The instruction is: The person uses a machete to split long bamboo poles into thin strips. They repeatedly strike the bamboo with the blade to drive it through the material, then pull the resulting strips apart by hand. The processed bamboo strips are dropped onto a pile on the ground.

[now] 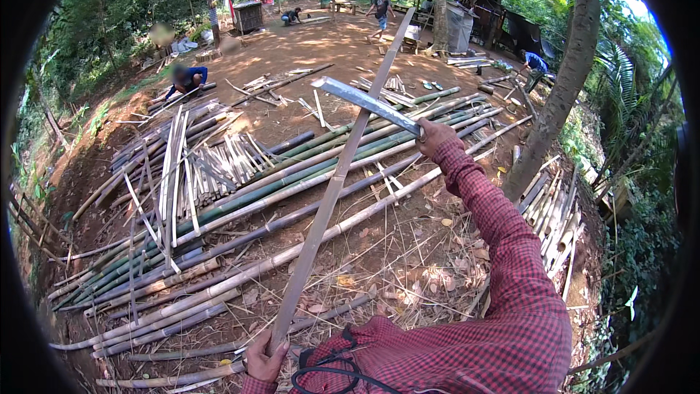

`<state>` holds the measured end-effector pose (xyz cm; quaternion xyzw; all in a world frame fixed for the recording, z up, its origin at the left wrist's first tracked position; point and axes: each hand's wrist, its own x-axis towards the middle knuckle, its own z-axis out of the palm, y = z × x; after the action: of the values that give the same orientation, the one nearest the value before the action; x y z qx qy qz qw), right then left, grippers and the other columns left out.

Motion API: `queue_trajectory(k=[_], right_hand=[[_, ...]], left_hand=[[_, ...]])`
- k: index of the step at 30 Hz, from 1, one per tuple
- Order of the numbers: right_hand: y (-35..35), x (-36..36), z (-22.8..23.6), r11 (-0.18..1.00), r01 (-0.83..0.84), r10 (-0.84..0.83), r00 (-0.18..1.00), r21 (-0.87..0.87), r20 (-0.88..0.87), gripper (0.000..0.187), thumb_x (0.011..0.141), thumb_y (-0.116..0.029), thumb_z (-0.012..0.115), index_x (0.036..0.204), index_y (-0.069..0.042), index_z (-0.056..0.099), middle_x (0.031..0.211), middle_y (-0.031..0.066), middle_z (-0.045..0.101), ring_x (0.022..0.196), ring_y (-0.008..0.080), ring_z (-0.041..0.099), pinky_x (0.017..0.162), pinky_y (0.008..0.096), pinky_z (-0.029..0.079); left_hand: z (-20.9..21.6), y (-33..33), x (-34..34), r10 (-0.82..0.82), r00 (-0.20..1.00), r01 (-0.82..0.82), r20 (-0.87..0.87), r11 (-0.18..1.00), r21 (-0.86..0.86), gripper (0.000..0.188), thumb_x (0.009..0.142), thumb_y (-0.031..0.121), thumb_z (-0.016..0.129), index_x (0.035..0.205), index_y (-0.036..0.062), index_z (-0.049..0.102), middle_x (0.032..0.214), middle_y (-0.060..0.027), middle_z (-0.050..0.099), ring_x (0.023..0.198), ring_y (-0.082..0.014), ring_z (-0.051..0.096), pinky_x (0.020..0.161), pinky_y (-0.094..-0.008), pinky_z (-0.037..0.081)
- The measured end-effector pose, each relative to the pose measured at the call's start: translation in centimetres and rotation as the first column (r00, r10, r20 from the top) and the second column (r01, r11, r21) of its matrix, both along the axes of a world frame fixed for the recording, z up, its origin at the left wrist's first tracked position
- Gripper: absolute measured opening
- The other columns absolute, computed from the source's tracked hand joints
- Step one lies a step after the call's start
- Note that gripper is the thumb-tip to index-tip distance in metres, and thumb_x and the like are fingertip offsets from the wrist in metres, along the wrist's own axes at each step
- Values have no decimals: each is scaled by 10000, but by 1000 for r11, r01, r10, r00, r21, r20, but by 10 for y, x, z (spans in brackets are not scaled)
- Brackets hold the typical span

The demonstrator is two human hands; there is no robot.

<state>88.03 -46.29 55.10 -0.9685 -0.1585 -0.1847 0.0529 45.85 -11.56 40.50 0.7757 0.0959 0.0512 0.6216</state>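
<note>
Gripping the near end of a long bamboo strip [335,175], the left hand [262,356] holds it slanting far and rightward. The right hand [434,136], farther off, clasps a machete [368,102] whose blade crosses the strip. Bamboo poles [240,204] lie on the ground beyond.

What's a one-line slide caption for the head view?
Left hand grips a long bamboo strip while right hand raises a machete above bamboo poles piled on dirt.

Sunlit dirt yard [306,47], bamboo poles [240,197] piled, tree trunk [561,87] right, thatched shed [467,0] behind
</note>
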Motion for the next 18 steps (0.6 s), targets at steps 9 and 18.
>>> queue_trajectory(k=[9, 18], right_hand=[[-66, 131, 50, 836, 479, -474, 876, 266, -90, 357, 712, -250, 585, 982, -19, 549, 887, 190, 606, 914, 321, 573, 777, 382, 461], [77, -111, -154, 7, 498, 506, 746, 867, -432, 428, 714, -334, 690, 884, 12, 502, 649, 119, 574, 468, 181, 554, 404, 290, 474]], left_hand=[[-101, 56, -119, 75, 979, -71, -188, 997, 25, 462, 763, 301, 643, 1111, 16, 542, 1078, -167, 552, 1007, -227, 516, 861, -335, 408], [-48, -14, 6, 228, 972, -201, -58, 935, 292, 482, 728, 380, 643, 1039, 18, 577, 891, -160, 625, 814, -234, 617, 738, -315, 467]])
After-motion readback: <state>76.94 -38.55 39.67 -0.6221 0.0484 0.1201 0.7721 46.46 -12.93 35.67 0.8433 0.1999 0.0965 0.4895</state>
